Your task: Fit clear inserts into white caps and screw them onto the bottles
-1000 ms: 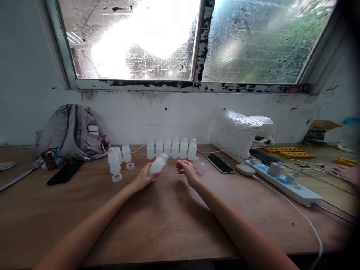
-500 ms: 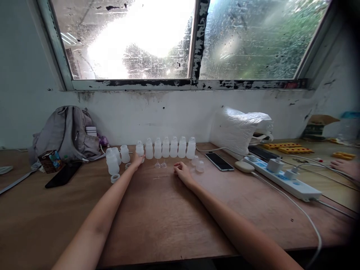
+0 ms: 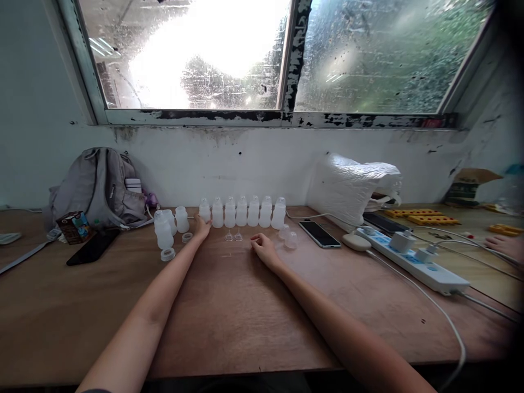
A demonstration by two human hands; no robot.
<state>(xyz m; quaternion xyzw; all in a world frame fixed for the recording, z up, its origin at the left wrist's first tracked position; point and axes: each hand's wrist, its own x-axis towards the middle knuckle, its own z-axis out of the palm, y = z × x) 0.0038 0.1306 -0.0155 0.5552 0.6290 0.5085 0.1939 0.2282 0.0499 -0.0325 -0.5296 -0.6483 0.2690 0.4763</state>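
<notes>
At the left end of a row of frosted baby bottles (image 3: 241,213), my left hand (image 3: 202,226) is closed round the lowest part of the end bottle (image 3: 204,207), which stands upright on the table. My right hand (image 3: 264,250) rests on the wood with loosely curled fingers, slightly apart, and nothing shows in them. Between my hands lie two clear teats (image 3: 233,236). Open bottles without tops (image 3: 164,234) stand to the left, with one ring collar (image 3: 167,255) before them and another (image 3: 187,237) nearer my left hand. Translucent caps (image 3: 290,240) lie just right of my right hand.
A phone (image 3: 319,234), a beige rounded device (image 3: 356,242) and a power strip (image 3: 413,262) with cables lie to the right. Behind them stands a white padded bag (image 3: 347,188). A backpack (image 3: 98,185), carton (image 3: 76,226) and black phone (image 3: 92,248) occupy the left. Another person's hand (image 3: 505,244) is at far right.
The end bottle now stands in line with the row, and my left hand has slid lower on it. My right hand has barely moved. The camera view has shifted slightly.
</notes>
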